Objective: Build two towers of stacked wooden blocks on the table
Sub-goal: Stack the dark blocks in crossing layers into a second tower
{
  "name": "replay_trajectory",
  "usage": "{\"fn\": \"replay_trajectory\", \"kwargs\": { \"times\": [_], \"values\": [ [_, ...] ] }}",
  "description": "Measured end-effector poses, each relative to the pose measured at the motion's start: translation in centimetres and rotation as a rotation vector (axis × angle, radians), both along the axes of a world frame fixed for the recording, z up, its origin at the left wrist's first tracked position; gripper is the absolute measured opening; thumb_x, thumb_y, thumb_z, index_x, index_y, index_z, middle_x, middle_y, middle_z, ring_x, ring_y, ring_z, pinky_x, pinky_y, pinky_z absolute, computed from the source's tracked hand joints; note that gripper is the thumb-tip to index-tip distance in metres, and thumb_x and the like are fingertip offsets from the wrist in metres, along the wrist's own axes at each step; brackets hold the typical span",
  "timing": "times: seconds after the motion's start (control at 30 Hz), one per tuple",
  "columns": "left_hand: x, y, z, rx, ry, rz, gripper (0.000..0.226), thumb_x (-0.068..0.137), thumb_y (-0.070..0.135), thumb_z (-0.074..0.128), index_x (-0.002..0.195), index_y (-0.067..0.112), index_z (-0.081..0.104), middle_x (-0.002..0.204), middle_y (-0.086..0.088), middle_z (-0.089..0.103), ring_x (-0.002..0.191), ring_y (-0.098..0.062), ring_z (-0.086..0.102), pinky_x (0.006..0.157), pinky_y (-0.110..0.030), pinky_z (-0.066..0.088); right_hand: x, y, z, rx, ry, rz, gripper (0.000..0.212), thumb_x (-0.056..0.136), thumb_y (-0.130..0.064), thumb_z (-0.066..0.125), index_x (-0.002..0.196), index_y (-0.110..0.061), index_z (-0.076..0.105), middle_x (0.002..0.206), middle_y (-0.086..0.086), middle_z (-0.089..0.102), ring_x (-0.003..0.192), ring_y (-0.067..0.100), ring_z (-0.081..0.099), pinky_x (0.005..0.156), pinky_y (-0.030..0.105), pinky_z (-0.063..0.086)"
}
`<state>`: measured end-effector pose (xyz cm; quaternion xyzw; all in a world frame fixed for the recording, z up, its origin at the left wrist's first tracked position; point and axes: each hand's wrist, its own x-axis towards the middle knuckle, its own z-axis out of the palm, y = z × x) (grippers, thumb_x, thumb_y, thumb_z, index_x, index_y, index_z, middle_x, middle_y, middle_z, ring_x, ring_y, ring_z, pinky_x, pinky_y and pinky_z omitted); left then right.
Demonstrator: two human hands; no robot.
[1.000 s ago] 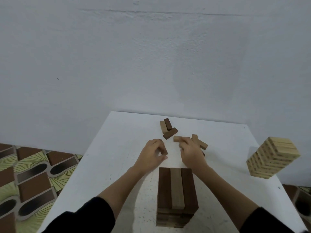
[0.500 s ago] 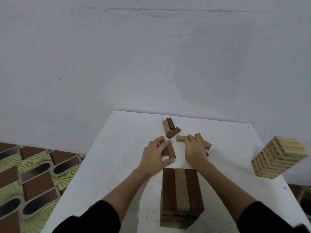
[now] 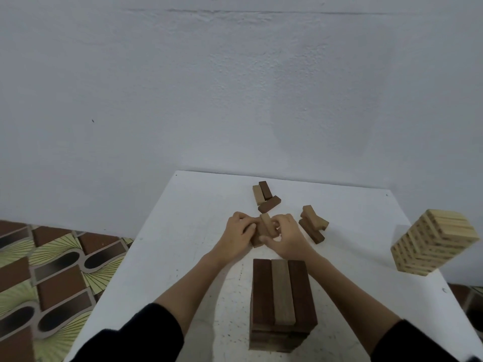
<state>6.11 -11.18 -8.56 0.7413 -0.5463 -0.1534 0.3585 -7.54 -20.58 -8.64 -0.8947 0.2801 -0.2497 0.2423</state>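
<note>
A dark-and-light brown block tower (image 3: 282, 296) stands close to me on the white table (image 3: 183, 231). Its top layer shows three blocks side by side. Just beyond it, my left hand (image 3: 237, 236) and my right hand (image 3: 286, 237) meet around a small bunch of brown blocks (image 3: 264, 227), fingers curled on them from both sides. Three loose blocks (image 3: 265, 197) lie farther back. More loose blocks (image 3: 312, 223) lie to the right of my right hand. A pale wooden tower (image 3: 435, 241) stands at the table's right edge.
A plain grey wall rises right behind the table's far edge. A patterned tile floor (image 3: 52, 270) shows on the left, below the table's left edge. Black sleeves cover both forearms near the bottom of the view.
Both hands have come together at the middle. They now gather blocks between them, where earlier each hand reached to its own blocks. The view has shifted slightly.
</note>
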Motion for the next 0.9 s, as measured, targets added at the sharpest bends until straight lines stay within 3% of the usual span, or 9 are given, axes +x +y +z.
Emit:
{"fn": "replay_trajectory", "kwargs": {
  "times": [0.07,0.13,0.23,0.33,0.5,0.63,0.73,0.8,0.9],
  "values": [
    [0.3,0.4,0.5,0.042,0.043,0.033,0.034,0.101,0.006,0.032,0.125,0.006,0.056,0.118,-0.011,0.050,0.102,-0.009,0.042,0.086,0.000,0.031,0.5,0.6,0.2,-0.017,0.059,-0.007,0.092,0.072,-0.068,0.056,0.108,0.017,0.054,0.092,0.027,0.059,0.080,0.037,0.059,0.069,0.044,0.048],
    [0.2,0.6,0.8,0.036,0.111,0.065,0.035,0.099,0.001,0.032,0.128,0.005,0.052,0.118,-0.009,0.051,0.103,-0.011,0.046,0.083,0.001,0.029,0.9,1.0,1.3,0.007,0.239,-0.006,0.118,0.058,-0.081,0.049,0.131,0.011,0.038,0.120,0.023,0.050,0.108,0.034,0.049,0.091,0.040,0.037],
    [-0.3,1.1,0.8,0.035,0.245,0.119,0.040,0.094,-0.002,0.043,0.133,0.007,0.045,0.123,-0.006,0.052,0.100,-0.011,0.049,0.087,-0.010,0.037,1.4,0.8,1.6,0.027,0.402,-0.033,0.105,0.067,-0.061,0.067,0.142,-0.004,0.022,0.136,0.012,0.037,0.123,0.026,0.036,0.101,0.032,0.029],
    [0.0,2.2,0.4,0.033,0.296,0.111,0.063,0.083,-0.002,0.062,0.138,0.015,0.037,0.126,-0.005,0.044,0.088,-0.011,0.048,0.072,-0.008,0.044,1.4,0.3,1.4,0.153,0.367,-0.019,0.098,0.066,-0.040,0.074,0.143,-0.011,0.020,0.129,0.005,0.042,0.120,0.025,0.036,0.097,0.033,0.034],
    [0.2,2.9,0.0,0.091,0.261,0.026,0.092,0.073,0.020,0.080,0.146,0.025,0.025,0.129,0.005,0.038,0.102,-0.011,0.044,0.080,-0.011,0.042,0.1,-0.3,1.2,0.240,0.310,0.059,0.103,0.054,-0.035,0.065,0.146,-0.020,0.020,0.135,-0.005,0.046,0.121,0.020,0.031,0.098,0.033,0.028],
    [-0.5,2.5,0.2,0.088,0.333,0.025,0.096,0.072,0.013,0.081,0.148,0.022,0.023,0.131,0.002,0.039,0.102,-0.012,0.046,0.077,-0.012,0.044,-0.4,-0.6,0.2,0.246,0.249,0.074,0.114,0.061,-0.032,0.086,0.146,-0.011,0.014,0.142,0.007,0.036,0.124,0.020,0.034,0.102,0.032,0.033],
    [-0.7,2.5,0.3,0.050,0.388,0.055,0.093,0.072,0.008,0.080,0.147,0.021,0.026,0.129,0.003,0.042,0.097,-0.011,0.047,0.074,-0.012,0.045,-0.8,-0.2,-0.1,0.305,0.175,0.020,0.122,0.049,-0.046,0.085,0.145,-0.010,0.020,0.136,0.006,0.040,0.101,0.015,0.044,0.078,0.014,0.037],
    [-0.8,2.6,0.3,0.026,0.400,0.069,0.091,0.072,0.008,0.080,0.146,0.020,0.028,0.127,0.003,0.045,0.094,-0.012,0.048,0.075,-0.015,0.046,-1.1,0.0,-0.5,0.342,0.091,-0.013,0.112,0.053,-0.032,0.089,0.143,-0.010,0.026,0.133,0.007,0.044,0.086,0.008,0.045,0.063,0.005,0.037],
    [-1.0,2.7,0.1,0.003,0.433,0.074,0.088,0.072,0.007,0.080,0.144,0.021,0.030,0.127,0.002,0.046,0.095,-0.014,0.050,0.077,-0.017,0.046,-1.4,0.0,-1.2,0.355,0.013,-0.014,0.096,0.062,-0.012,0.087,0.140,-0.007,0.032,0.128,0.011,0.049,0.083,0.012,0.050,0.063,0.007,0.042]
  ]
}}
